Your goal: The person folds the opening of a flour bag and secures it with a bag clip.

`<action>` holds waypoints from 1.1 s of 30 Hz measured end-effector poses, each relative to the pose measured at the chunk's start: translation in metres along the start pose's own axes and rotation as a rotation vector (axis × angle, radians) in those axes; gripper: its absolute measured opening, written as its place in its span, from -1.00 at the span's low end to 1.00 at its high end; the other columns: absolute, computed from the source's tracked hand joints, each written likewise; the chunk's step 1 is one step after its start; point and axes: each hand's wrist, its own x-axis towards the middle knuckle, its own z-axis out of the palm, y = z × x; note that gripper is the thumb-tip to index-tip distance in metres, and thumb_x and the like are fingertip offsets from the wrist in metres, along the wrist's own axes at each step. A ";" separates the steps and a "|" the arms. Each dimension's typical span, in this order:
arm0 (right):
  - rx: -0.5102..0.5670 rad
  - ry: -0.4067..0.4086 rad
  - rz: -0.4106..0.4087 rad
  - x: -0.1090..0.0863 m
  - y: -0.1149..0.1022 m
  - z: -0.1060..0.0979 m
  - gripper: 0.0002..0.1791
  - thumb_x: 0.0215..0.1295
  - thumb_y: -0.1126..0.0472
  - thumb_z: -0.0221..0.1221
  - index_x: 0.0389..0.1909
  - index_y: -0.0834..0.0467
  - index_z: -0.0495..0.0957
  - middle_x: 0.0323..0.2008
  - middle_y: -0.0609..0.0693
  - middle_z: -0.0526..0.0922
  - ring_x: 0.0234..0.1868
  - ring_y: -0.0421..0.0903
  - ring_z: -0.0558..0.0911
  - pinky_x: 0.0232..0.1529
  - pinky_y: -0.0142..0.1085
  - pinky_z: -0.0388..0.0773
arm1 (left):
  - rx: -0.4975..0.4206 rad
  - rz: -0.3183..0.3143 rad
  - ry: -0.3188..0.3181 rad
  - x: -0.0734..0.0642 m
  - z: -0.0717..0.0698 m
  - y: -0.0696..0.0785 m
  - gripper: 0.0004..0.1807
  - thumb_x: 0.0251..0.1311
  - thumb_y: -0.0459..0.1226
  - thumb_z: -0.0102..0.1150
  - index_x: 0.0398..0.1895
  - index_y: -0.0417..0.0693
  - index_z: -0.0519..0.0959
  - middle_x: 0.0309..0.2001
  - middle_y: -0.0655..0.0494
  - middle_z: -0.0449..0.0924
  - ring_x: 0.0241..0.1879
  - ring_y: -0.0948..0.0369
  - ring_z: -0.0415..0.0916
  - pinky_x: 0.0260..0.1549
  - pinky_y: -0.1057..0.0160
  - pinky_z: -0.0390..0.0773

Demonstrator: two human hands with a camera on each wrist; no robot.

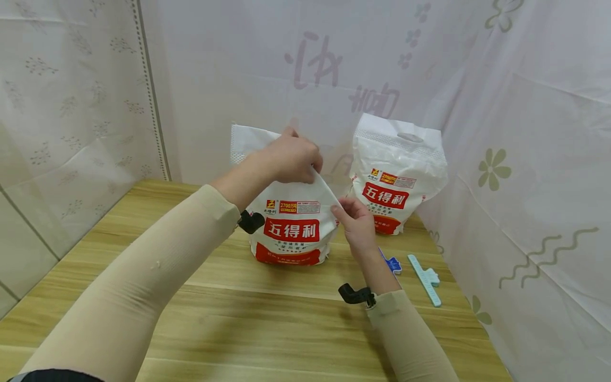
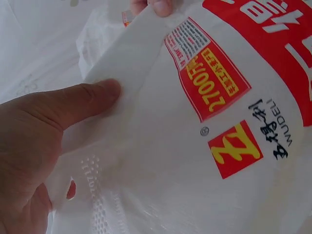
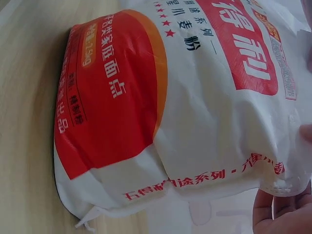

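Note:
A white and red flour bag (image 1: 286,249) stands upright on the wooden table, its upper right edge slanting and seemingly folded over. My left hand (image 1: 296,158) pinches the upper part of the bag, thumb on the printed face; in the left wrist view this hand (image 2: 29,141) has its thumb flat along the white plastic. Lower on the right side, my right hand (image 1: 358,225) pinches the bag's edge between thumb and fingers. The right wrist view shows the bag's lower front (image 3: 195,122) and part of my right hand (image 3: 280,214) at its side seam.
A second flour bag (image 1: 396,185) stands behind to the right, with a handle hole at its top. A light blue sealing clip (image 1: 425,279) lies on the table (image 1: 229,329) at right, and a dark blue clip (image 1: 393,265) is partly hidden by my right wrist. Patterned cloth (image 1: 215,63) hangs around the table.

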 end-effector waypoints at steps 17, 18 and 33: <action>-0.094 -0.015 -0.012 0.002 -0.009 0.013 -0.66 0.54 0.06 0.39 0.22 0.09 0.71 0.22 0.05 0.76 0.18 0.02 0.73 0.11 -0.30 0.78 | -0.014 0.013 -0.009 -0.002 0.005 0.004 -0.84 0.42 -0.28 0.30 -0.06 0.09 0.81 -0.10 0.16 0.81 -0.07 0.08 0.63 0.27 -0.05 0.49; -0.096 -0.012 -0.011 0.003 -0.009 0.013 -0.66 0.53 0.06 0.39 0.21 0.09 0.71 0.22 0.05 0.76 0.18 0.02 0.72 0.11 -0.30 0.78 | -0.013 0.010 -0.012 -0.002 0.005 0.004 -0.82 0.40 -0.28 0.32 -0.05 0.12 0.82 -0.09 0.18 0.82 -0.06 0.08 0.64 0.30 -0.07 0.45; -0.091 -0.009 -0.035 0.002 -0.007 0.014 -0.68 0.53 0.09 0.39 0.18 0.12 0.72 0.20 0.08 0.77 0.16 0.04 0.74 0.08 -0.29 0.79 | 0.023 0.027 -0.034 0.001 0.010 0.008 -0.91 0.47 -0.25 0.34 -0.10 0.07 0.80 -0.12 0.11 0.78 -0.09 0.07 0.60 0.08 0.04 0.67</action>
